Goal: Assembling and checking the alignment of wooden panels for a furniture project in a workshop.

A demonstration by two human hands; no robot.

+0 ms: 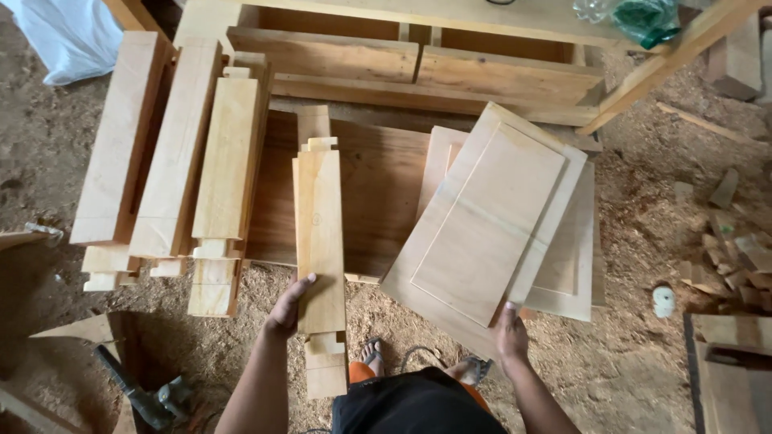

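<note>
A sawdust-strewn dirt floor (635, 378) carries stacked wooden rails (173, 161), raised panels (490, 225), and a hammer (141, 394).

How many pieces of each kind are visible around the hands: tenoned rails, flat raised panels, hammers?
Long pale wooden rails with tenoned ends, one under the left hand: about 5
Flat pale wooden raised panels, top one held by the right hand: about 3, overlapping
Dark-headed hammer: 1
Total: about 9

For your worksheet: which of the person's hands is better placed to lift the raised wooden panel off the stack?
Probably the right hand: it already grips the raised wooden panel at its near edge, while the left hand rests on the tenoned rail.
</note>
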